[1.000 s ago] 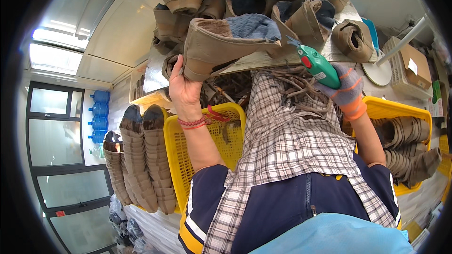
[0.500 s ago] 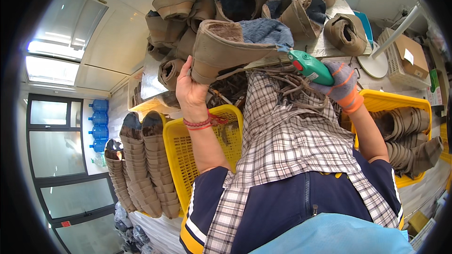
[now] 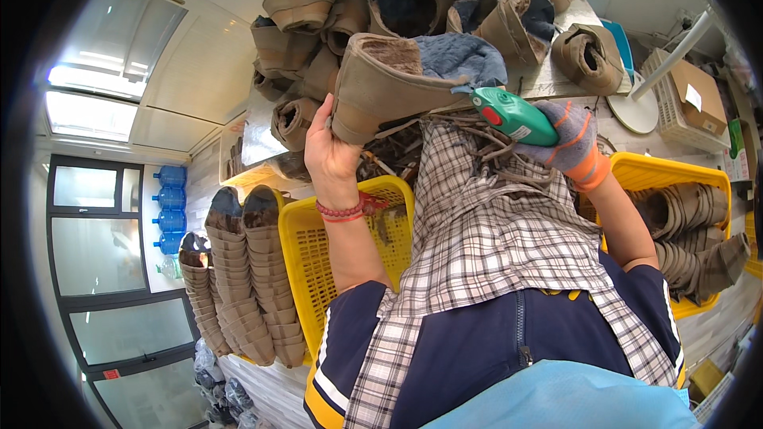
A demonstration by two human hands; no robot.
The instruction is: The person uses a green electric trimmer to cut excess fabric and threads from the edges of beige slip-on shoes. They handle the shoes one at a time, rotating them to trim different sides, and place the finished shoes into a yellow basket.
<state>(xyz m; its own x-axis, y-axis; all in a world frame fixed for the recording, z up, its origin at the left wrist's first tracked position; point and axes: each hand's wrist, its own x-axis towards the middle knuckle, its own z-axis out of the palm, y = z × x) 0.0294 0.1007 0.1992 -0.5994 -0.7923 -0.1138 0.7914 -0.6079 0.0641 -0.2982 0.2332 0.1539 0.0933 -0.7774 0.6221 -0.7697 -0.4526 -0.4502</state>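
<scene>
My left hand [image 3: 330, 151], with a red bead bracelet at the wrist, grips the heel end of a tan suede boot [image 3: 389, 87] with a grey fleece lining. My right hand [image 3: 568, 143], in a grey and orange work glove, holds a green hand tool [image 3: 509, 115] whose tip meets the boot's edge near the lining. Both hands are raised over my lap, which is covered by a plaid cloth [image 3: 493, 246]. Thin trimmed strips hang below the boot.
A heap of tan boots [image 3: 381, 0] lies on the metal table [image 3: 556, 83] behind. Yellow crates stand at left [image 3: 318, 270] and right [image 3: 691, 183], the right one holding boots. Stacked boots [image 3: 238, 270] stand beside the left crate. Blue water bottles [image 3: 167, 206] stand at left.
Both hands, the boot and the green tool have shifted slightly downward in the picture. The grip on each is unchanged.
</scene>
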